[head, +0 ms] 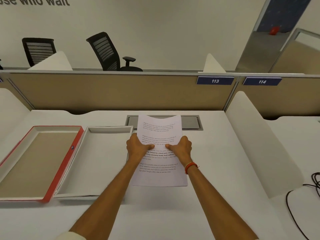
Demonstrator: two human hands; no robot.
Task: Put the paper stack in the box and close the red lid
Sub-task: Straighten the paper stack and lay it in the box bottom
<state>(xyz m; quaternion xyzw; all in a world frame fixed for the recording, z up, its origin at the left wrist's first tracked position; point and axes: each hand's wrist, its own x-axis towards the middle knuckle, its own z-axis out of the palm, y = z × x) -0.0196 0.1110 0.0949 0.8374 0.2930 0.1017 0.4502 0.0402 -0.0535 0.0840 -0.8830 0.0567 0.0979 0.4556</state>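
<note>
A white paper stack with printed text is held above the white desk, its far edge curling slightly. My left hand grips its left edge and my right hand grips its right edge, thumbs on top near the middle. To the left lies the open white box, shallow and with nothing in it. Its red lid lies flipped open further left, brown inside facing up, joined to the box along the red edge.
A grey cable hatch sits in the desk behind the paper. A tan partition with signs 113 and 114 closes the back. A white divider stands at right, with black cables beyond it.
</note>
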